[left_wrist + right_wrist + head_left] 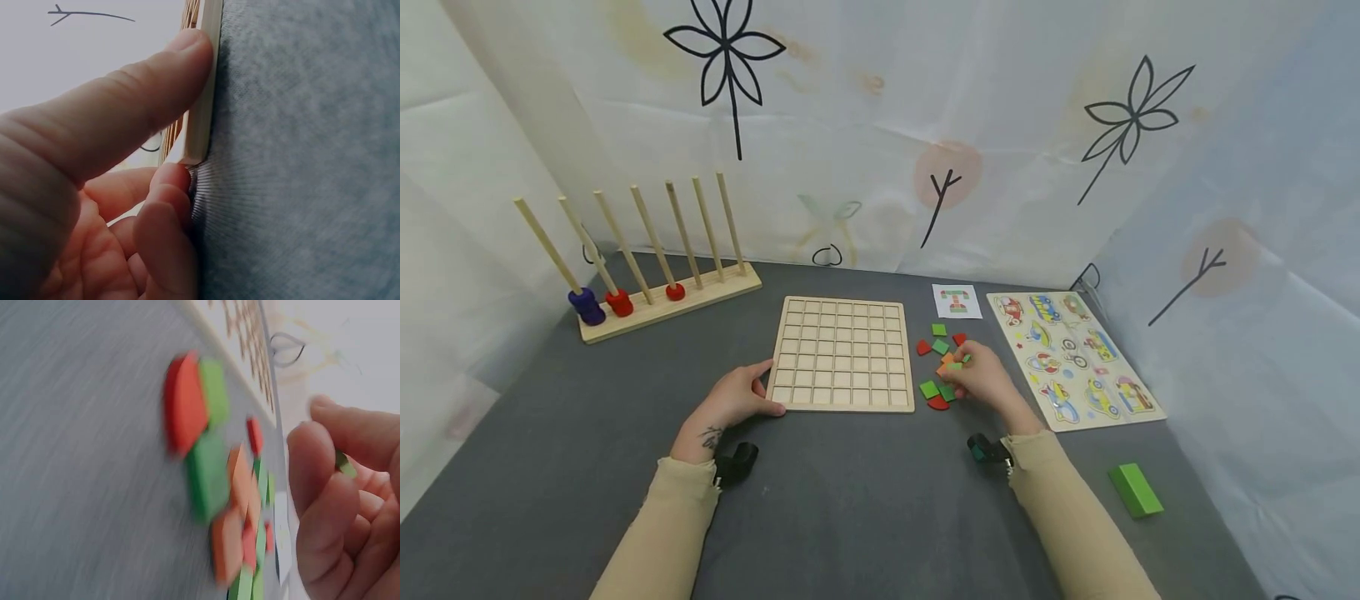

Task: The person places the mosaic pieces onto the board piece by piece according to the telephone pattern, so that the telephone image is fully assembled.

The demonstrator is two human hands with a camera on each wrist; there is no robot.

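A square wooden grid board (841, 354) lies flat on the grey table. At its front left corner, my left hand (741, 396) holds the board by the edges, with the thumb (181, 62) along the front side and the fingers curled at the corner. My right hand (985, 379) is raised just over a loose group of coloured pieces right of the board. Its fingers pinch a small green piece (345, 464), mostly hidden by the fingertips. Below lie a red curved piece (185, 403), a dark green tile (207, 475) and an orange tile (226, 544), among several others.
Behind the pieces lies a small pattern card (957, 302). A vehicle puzzle board (1075, 358) is to its right, and a green block (1136, 490) lies nearer the front. A wooden peg stand (670, 304) with blue and red rings stands at the back left. Printed fabric hangs behind.
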